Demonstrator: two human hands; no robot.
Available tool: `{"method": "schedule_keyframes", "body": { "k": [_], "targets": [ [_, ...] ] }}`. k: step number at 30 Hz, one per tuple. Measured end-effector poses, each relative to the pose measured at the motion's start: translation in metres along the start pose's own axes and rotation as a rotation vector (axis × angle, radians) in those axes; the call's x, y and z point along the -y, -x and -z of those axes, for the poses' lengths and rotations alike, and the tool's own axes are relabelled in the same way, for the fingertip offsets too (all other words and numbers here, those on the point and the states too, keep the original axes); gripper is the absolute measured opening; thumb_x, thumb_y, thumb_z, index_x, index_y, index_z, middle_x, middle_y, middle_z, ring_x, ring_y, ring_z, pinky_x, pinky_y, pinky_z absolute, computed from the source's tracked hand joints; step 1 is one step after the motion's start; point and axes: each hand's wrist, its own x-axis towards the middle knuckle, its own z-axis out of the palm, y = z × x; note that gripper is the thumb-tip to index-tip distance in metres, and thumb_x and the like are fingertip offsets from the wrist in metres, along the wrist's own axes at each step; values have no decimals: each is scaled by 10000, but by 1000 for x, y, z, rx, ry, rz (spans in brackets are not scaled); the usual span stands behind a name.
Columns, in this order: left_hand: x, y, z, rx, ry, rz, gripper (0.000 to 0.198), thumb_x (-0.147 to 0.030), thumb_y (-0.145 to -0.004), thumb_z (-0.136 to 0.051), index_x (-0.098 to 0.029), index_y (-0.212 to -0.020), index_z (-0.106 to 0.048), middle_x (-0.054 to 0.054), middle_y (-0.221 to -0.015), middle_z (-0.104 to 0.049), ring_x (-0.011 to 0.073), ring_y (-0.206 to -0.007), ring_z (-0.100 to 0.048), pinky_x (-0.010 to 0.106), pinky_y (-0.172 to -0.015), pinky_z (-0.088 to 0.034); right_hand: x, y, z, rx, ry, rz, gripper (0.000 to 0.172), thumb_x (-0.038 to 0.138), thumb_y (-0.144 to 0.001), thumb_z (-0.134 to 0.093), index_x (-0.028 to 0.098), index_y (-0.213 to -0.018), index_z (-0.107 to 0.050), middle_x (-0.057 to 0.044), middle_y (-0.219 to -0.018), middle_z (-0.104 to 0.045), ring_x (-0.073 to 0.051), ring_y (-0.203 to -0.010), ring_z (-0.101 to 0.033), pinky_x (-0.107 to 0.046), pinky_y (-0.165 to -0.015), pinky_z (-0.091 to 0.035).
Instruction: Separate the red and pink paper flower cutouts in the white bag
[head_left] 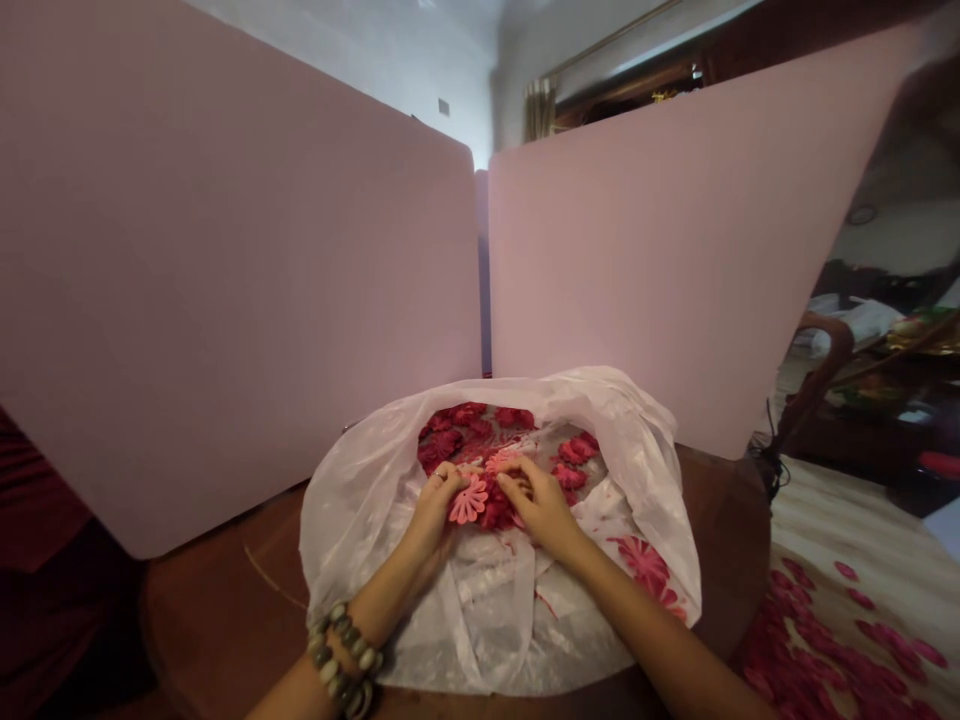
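A: Head view, the hands?
B: Left hand (439,500) narrow, touching a pink cut-out flower (469,502); right hand (536,505) narrow, resting on dark red flowers (495,512); any grip unclear.
A: Location?
B: Inside a white plastic bag (360,540) on a wooden table (225,620).

Cut-out flowers (480,430) are being kept inside a plastic bag (352,530) on the desk (217,610), with partition panels (240,270) standing behind it.

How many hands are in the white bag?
2: the left hand and the right hand, both on red flower cut-outs in the middle of the white bag.
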Motion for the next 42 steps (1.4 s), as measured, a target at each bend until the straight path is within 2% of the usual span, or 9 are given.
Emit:
{"method": "schedule_keyframes", "body": {
  "k": [6,12,19,24,28,31,33,37,42],
  "targets": [
    [0,5,5,-4,-36,42,280,-199,-561,-767,-202,-769,-580,-7,-734,-619,147,-656,-592,231,-598,-477,12,11,-14,219,195,248,667,312,-746,-699,191,-1325,-392,-143,-1311,-468,-260,-1251,-423,-427,-1054,-345],
    [14,7,-1,97,-139,61,359,-507,-674,-679,-180,-815,-638,67,-843,-668,231,-844,-618,306,-722,-484,5,10,-15,126,264,272,458,111,-800,-554,198,-1242,-476,-126,-1235,-539,-255,-1198,-474,-454,-1045,-368],
    [23,-1,2,259,-410,-9,418,-521,-562,-772,-168,-625,-558,-26,-566,-553,116,-540,-502,231,-543,-405,-6,12,-10,229,256,204,689,-46,-695,-372,130,-1361,-371,-173,-1344,-484,-239,-1274,-439,-464,-1075,-354],
    [8,4,2,87,-411,-89,388,-528,-683,-671,-167,-600,-554,-36,-513,-515,103,-485,-460,216,-483,-363,-1,10,-5,125,162,335,819,-60,-630,-352,189,-1408,-288,-111,-1487,-312,-203,-1376,-282,-443,-1115,-289],
    [-3,10,-2,72,-432,-134,171,-320,-647,-709,-181,-697,-623,-23,-604,-598,117,-550,-532,214,-538,-409,5,8,0,-103,5,150,506,66,-746,-432,189,-1237,-451,-83,-1040,-643,-183,-839,-645,-326,-741,-526],
    [-1,13,-4,220,-462,-85,105,-259,-622,-680,-171,-679,-672,28,-693,-654,166,-679,-594,254,-645,-455,11,8,0,-91,-30,32,148,237,-852,-430,191,-883,-567,40,-554,-525,-121,-460,-491,-248,-501,-425],
    [4,15,-4,288,-450,-4,118,-289,-647,-662,-171,-660,-672,35,-658,-636,178,-657,-586,276,-633,-460,17,10,1,-118,21,33,248,327,-864,-452,202,-658,-510,55,-486,-431,-113,-455,-433,-245,-499,-382],
    [12,17,-2,301,-444,-54,148,-329,-673,-689,-187,-701,-657,31,-704,-616,177,-693,-567,285,-662,-461,25,12,0,-106,19,-3,227,409,-777,-618,195,-775,-542,25,-655,-519,-133,-598,-508,-258,-594,-433],
    [11,11,-1,231,-527,-232,280,-278,-594,-757,-205,-838,-640,30,-831,-621,184,-770,-561,267,-694,-448,19,13,-5,30,-106,17,396,392,-840,-561,222,-1187,-475,-89,-1185,-511,-203,-1151,-489,-354,-985,-397]
  ]
}}
